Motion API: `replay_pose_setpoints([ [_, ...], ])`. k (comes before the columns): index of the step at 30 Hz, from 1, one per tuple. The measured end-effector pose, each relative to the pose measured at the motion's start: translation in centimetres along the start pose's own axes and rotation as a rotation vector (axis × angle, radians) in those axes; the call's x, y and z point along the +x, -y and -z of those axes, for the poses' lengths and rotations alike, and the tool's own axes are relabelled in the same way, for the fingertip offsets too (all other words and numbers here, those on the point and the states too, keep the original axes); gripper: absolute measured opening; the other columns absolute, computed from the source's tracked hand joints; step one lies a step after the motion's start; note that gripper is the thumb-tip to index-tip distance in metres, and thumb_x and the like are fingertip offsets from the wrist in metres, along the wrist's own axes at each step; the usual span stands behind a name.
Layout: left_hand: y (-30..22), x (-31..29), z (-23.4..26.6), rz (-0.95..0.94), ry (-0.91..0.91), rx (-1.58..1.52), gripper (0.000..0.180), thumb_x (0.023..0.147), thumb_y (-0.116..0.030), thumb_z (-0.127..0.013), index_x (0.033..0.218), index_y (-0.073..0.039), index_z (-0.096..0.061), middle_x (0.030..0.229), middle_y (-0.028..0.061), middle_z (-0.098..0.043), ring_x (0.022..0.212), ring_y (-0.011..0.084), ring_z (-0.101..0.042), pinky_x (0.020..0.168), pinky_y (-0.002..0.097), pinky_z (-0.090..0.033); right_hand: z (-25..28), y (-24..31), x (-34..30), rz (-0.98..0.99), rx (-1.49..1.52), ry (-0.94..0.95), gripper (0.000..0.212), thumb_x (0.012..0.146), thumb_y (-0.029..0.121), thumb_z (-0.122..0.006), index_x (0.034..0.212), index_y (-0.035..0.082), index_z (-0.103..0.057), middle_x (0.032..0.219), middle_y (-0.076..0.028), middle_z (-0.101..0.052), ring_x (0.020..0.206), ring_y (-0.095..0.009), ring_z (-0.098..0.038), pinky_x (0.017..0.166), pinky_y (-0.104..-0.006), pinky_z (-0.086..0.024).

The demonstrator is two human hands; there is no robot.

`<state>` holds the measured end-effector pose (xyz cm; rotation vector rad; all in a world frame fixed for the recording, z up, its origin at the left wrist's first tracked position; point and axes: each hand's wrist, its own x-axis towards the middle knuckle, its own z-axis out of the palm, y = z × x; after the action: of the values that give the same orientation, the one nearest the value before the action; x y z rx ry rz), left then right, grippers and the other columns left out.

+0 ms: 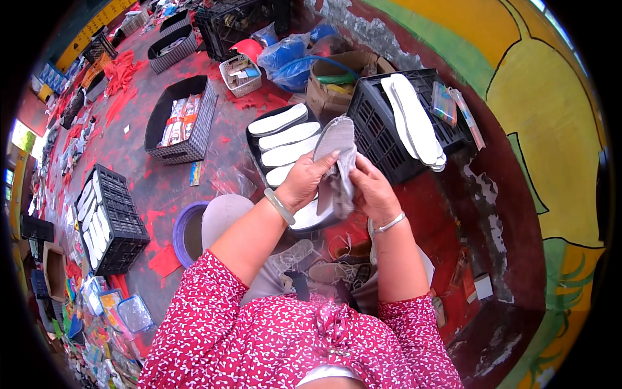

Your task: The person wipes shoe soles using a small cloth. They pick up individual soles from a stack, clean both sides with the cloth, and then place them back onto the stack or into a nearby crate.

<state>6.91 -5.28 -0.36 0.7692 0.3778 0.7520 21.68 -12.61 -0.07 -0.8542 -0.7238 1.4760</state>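
In front of me, my left hand [307,180] grips a grey insole-shaped piece [335,137], thumb on top, its rounded end pointing away. My right hand [376,194] pinches a limp grey cloth [346,170] that lies against the piece and hangs below it. Where the cloth and the piece meet is partly hidden by my fingers. Directly beneath is a dark basket [255,150] with several white insoles [289,135] laid side by side. More white insoles [414,123] rest in a stack on an upturned black crate [376,120] to the right.
Another black crate [126,223] of white insoles stands at left. A purple-rimmed bucket [183,235] sits by my knee. Farther off are a patterned bin [194,133] with packets, a small white basket [241,76] and a cardboard box [324,97]. A painted wall [551,142] bounds the right.
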Motion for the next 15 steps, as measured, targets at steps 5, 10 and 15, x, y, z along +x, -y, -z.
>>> replay_pose_setpoints([
  [5,0.2,-0.2,0.2,-0.007,-0.05,-0.111,0.033,0.093,-0.023,-0.057,0.118,-0.001,-0.054,0.108,0.0074,-0.063,0.095,0.0171,-0.061,0.086,0.0327,-0.049,-0.5,-0.6,0.6,0.086,-0.268,-0.045,0.028,0.091,0.008,-0.057,0.116,-0.003,-0.056,0.104,-0.002,-0.061,0.09,-0.008,-0.055,0.081,-0.0224,-0.045],
  [10,-0.5,0.5,0.9,-0.09,-0.046,-0.236,0.041,0.095,-0.027,-0.052,0.126,0.0,-0.048,0.113,0.0108,-0.06,0.099,0.0218,-0.061,0.088,0.0372,-0.049,-1.1,0.5,-0.1,-0.067,-0.34,-0.017,0.02,0.087,0.006,-0.058,0.105,-0.003,-0.061,0.09,0.0,-0.063,0.081,-0.007,-0.056,0.074,-0.0216,-0.046],
  [15,-1.9,1.3,2.0,-0.103,-0.078,-0.412,0.04,0.095,-0.026,-0.052,0.126,-0.001,-0.047,0.117,0.0108,-0.059,0.103,0.0236,-0.058,0.088,0.0425,-0.048,0.1,-0.6,0.1,-0.145,-0.465,-0.006,0.019,0.086,0.006,-0.058,0.103,-0.003,-0.061,0.089,-0.002,-0.062,0.077,-0.008,-0.057,0.069,-0.0234,-0.047],
])
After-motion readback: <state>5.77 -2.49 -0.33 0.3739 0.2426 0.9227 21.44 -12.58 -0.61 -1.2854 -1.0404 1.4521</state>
